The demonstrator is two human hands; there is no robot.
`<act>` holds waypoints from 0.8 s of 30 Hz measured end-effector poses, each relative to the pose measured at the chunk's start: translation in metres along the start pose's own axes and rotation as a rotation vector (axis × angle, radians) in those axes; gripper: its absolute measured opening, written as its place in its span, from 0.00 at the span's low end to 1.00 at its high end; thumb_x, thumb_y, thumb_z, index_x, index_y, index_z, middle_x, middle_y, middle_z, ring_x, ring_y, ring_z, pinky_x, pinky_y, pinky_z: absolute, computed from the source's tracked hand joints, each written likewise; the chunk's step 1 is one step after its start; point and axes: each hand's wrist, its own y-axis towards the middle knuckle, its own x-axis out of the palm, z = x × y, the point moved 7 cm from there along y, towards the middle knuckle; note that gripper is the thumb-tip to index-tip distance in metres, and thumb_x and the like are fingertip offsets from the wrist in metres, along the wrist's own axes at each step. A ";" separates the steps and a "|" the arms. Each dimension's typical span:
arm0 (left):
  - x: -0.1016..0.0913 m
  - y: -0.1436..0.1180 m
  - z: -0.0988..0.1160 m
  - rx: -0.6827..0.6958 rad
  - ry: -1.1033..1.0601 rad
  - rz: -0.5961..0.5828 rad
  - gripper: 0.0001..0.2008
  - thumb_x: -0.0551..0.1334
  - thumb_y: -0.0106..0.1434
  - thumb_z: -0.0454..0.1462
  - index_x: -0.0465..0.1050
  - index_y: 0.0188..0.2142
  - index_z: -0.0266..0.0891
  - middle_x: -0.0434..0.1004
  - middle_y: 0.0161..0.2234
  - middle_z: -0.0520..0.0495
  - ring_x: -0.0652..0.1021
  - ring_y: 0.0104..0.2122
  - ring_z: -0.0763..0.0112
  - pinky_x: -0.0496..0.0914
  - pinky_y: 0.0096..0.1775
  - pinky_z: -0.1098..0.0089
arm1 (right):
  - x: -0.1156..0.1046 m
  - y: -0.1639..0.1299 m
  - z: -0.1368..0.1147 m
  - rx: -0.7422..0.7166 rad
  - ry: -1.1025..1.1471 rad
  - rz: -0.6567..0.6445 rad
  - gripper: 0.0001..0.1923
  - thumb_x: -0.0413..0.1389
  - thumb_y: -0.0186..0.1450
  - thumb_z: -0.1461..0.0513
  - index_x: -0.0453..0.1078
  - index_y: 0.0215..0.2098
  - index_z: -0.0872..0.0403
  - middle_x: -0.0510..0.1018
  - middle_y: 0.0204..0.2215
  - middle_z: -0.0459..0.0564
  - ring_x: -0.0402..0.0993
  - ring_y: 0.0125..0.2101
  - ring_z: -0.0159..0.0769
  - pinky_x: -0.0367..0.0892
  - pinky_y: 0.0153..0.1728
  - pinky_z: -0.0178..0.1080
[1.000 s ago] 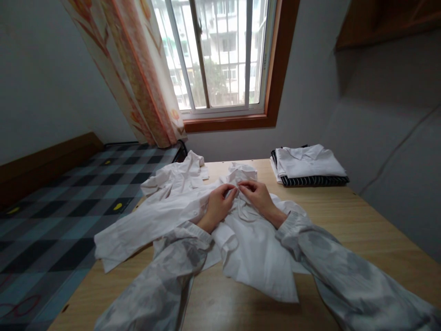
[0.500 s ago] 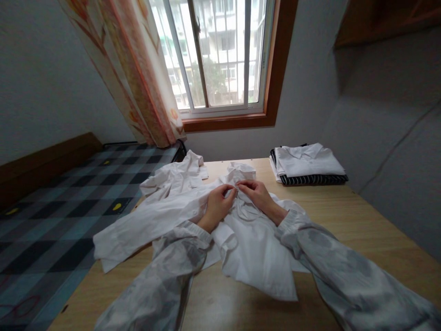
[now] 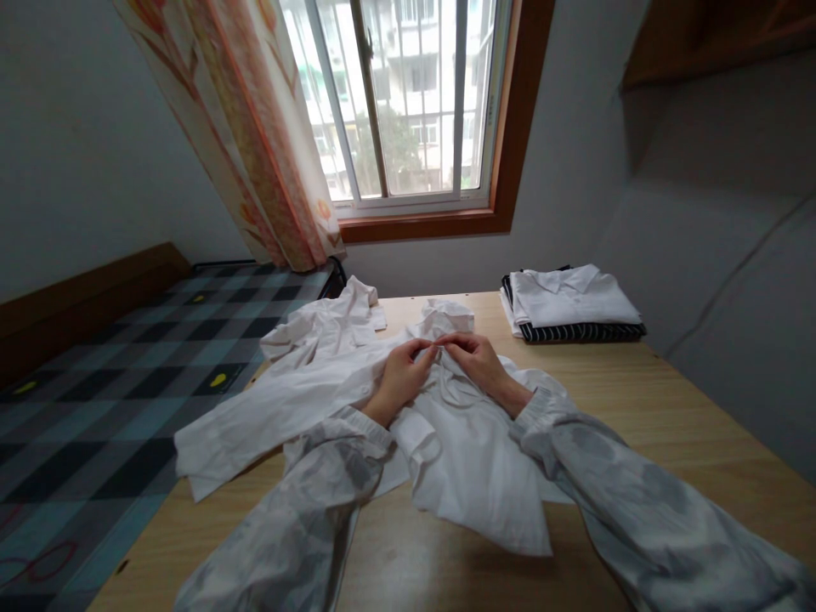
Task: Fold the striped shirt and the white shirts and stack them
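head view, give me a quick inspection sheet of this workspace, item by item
surface: light wooden table, bare wood at the right and near edge
job's things: white shirt spread rumpled on the table, one sleeve lying out to the left
clutter: folded pile of clothes at the far right of the table, a white garment on top of a dark striped one
hands: left hand and right hand meet near the collar, fingers pinching the shirt front
cables: nothing seen
surroundings: window with patterned curtain behind the table, checked bed cover to the left, grey walls
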 end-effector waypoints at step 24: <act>0.000 -0.002 0.007 0.068 0.054 0.047 0.10 0.65 0.69 0.40 0.85 0.41 0.39 0.89 0.39 0.46 0.82 0.38 0.64 0.75 0.46 0.67 | 0.004 -0.005 0.005 0.100 0.077 0.040 0.22 0.71 0.62 0.48 0.72 0.47 0.49 0.80 0.28 0.42 0.74 0.28 0.35 0.66 0.30 0.37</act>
